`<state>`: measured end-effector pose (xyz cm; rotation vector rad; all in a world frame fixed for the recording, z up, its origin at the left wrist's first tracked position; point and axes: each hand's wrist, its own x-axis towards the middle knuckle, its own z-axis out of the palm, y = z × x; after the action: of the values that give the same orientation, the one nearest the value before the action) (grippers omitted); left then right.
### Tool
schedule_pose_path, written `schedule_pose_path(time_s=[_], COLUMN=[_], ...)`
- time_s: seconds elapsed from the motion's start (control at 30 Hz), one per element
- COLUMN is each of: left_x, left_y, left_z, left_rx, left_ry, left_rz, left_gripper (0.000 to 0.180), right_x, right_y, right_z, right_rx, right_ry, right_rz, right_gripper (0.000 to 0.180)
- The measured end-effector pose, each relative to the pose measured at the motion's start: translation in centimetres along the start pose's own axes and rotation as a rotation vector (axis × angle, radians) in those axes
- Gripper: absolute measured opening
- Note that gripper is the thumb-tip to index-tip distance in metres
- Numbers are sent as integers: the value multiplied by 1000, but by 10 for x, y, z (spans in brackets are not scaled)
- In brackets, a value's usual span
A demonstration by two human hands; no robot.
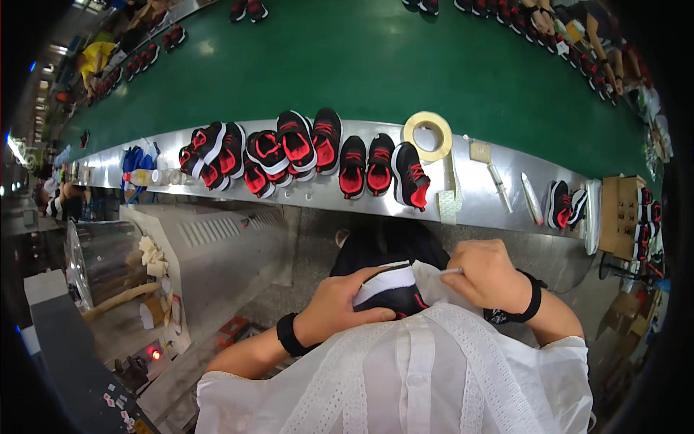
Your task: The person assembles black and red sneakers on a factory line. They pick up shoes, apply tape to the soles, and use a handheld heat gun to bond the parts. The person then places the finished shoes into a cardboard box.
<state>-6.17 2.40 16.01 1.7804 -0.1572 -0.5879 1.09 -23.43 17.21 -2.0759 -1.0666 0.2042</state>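
My left hand (334, 307) grips a black shoe with a white sole (390, 288), held close to my chest with the sole edge turned up. My right hand (488, 275) is closed around a thin silver pen-like tool (451, 271) whose tip rests at the shoe's sole edge. Both wrists carry black bands. My white blouse hides the lower part of the shoe.
A metal shelf (477, 195) in front holds several black-and-red shoes (296, 152), a roll of tape (428, 135), pens and a small brush. Behind it runs a green conveyor (376, 65) with more shoes. A grey machine (210, 253) stands at my left, a cardboard box (622, 210) at right.
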Motion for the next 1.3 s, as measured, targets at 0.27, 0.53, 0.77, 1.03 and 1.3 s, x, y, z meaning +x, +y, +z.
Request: schedule_pose_path(time_s=[0.27,0.53,0.77,1.03,1.3], left_x=[1,3,1,-2,23], left_y=[0,10,0,1,34], left_z=[1,6,11,-8,-51], left_rx=[31,260,242,-89,87], left_ry=[-1,-100,-87,40,232], left_rz=[110,40,37,32,338], left_gripper=[69,67,66,67,75], right_x=[10,50,36,-35,3], right_y=[-18,-38,-30,24,12], right_z=[2,5,2,-8,-9], right_rx=[50,-55,-1,-320,-230], right_ry=[-15,-154,-206,-310,36], right_rz=[-85,-200,-228,114,181], right_gripper=[25,24,21,23,25])
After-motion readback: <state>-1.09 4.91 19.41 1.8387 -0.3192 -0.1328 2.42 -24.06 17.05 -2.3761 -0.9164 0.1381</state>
